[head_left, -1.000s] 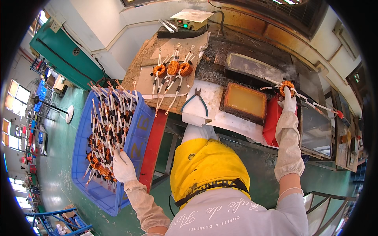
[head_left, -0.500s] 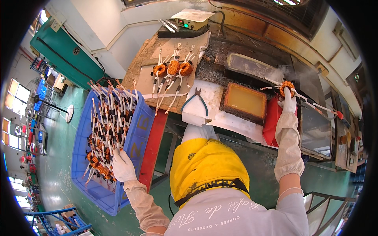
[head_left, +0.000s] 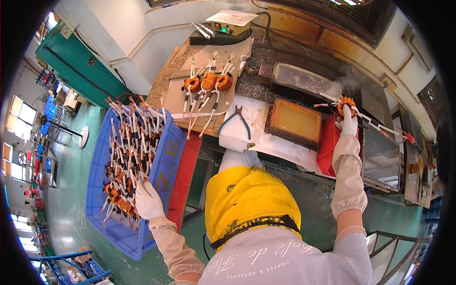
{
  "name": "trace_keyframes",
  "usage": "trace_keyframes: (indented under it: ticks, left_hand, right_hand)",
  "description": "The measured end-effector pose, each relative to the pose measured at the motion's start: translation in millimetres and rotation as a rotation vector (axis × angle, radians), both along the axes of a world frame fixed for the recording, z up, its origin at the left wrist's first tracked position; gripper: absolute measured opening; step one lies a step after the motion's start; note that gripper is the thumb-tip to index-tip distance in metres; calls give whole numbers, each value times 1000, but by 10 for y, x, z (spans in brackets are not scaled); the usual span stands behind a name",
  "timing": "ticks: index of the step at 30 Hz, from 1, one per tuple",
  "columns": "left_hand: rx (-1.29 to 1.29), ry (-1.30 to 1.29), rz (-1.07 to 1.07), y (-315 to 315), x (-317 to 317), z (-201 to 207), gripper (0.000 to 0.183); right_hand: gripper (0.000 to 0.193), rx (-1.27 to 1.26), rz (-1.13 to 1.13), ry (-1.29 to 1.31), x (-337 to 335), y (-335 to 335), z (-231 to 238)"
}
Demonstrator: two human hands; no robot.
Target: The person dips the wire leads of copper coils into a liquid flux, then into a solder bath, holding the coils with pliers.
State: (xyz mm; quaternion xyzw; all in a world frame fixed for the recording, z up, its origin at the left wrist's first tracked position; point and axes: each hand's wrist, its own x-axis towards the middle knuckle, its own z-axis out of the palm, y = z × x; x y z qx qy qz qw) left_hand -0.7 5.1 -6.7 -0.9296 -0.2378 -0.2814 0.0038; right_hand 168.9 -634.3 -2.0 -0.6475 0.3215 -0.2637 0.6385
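Your left hand (head_left: 148,199) wears a white glove and reaches down into the blue bin (head_left: 166,156) on your left. It is closed around one of the copper coils (head_left: 124,190) piled there, near the bin's right wall. The coils are round and orange, and each has long white wires sticking up.

Your right hand (head_left: 349,124) also wears a white glove. It is stretched out to the far right side of the surface (head_left: 259,130) and grips one coil (head_left: 346,105) from below. White wires poke out from this coil to both sides. A little smoke rises just behind it, above the dark tray (head_left: 304,80).

Just left of that hand sits a square pan of yellow stuff (head_left: 295,122). A red box (head_left: 327,147) is under your right wrist, at the front edge of the surface. Blue-handled pliers (head_left: 237,118) lie on a white sheet near the middle. Three more coils (head_left: 207,83) lie in a row on the cardboard at the back left. A small grey box with a green light (head_left: 227,26) sits at the back edge.
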Motion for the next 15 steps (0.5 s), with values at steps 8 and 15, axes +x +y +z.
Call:
trace_keyframes:
  ticks: [8, 15]
  left_hand:
    - [8, 19, 6, -12, 3, 17, 32]
    - [-2, 0, -11, -2, 1, 1, 33]
  right_hand:
    - [46, 5, -5, 3, 16, -3, -23]
    - [55, 6, 20, -44, -81, 45, 39]
